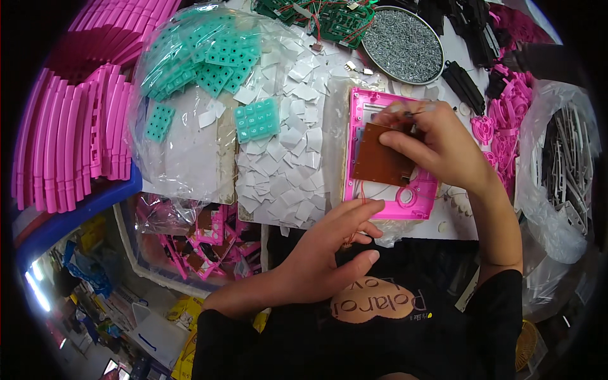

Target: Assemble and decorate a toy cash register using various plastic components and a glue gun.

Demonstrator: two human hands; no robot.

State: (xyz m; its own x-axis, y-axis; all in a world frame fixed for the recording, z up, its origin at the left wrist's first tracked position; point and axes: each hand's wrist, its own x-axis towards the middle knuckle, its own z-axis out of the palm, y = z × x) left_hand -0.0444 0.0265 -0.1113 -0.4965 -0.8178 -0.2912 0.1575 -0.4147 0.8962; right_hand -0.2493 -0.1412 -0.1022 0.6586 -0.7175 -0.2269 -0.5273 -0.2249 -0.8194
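Observation:
A pink plastic case half lies flat on the white bench in front of me, with a brown circuit board set in it. My right hand pinches the board's upper right edge, thumb and fingers closed on it. My left hand rests at the case's lower left corner, fingers spread, fingertips touching the pink rim and thin wires there.
White square pads are heaped left of the case, with teal rubber keypads on and behind them in a clear bag. Pink curved shells are stacked far left. A round tray of screws sits behind; pink and black parts lie right.

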